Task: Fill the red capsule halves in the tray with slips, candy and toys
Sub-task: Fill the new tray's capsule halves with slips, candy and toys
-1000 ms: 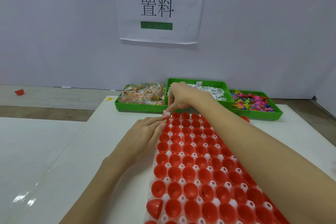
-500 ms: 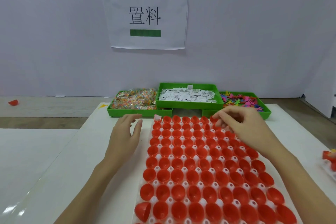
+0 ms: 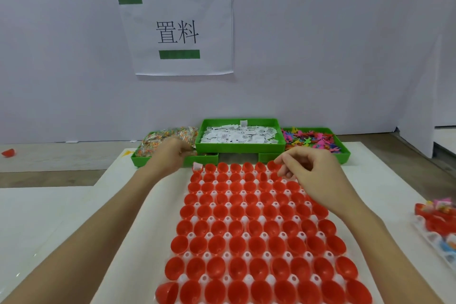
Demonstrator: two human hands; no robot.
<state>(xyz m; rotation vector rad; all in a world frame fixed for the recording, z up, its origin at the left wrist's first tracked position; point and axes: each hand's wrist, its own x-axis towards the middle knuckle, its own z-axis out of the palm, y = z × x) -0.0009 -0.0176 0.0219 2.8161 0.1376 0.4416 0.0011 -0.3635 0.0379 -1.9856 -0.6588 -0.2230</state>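
A white tray (image 3: 247, 254) holds several rows of open red capsule halves (image 3: 237, 229). A white slip (image 3: 197, 166) lies in the far-left half of the back row. Behind the tray stand green bins of candy packets (image 3: 160, 138), paper slips (image 3: 239, 134) and coloured toys (image 3: 311, 139). My left hand (image 3: 172, 154) reaches into the candy bin, its fingers curled down onto the packets. My right hand (image 3: 308, 173) hovers over the tray's far right corner with fingers loosely curled. Its index tip is at a back-row half (image 3: 271, 165), and I see nothing between the fingers.
A second tray (image 3: 438, 227) with filled capsules sits at the right edge of the white table. One loose red half (image 3: 167, 292) leans at the main tray's near left corner. Another red half (image 3: 8, 152) lies far left. A paper sign (image 3: 180, 32) hangs on the wall.
My left hand moved from beside the tray forward into the candy bin. My right hand stayed over the tray's far right corner, after crossing there from the far left.
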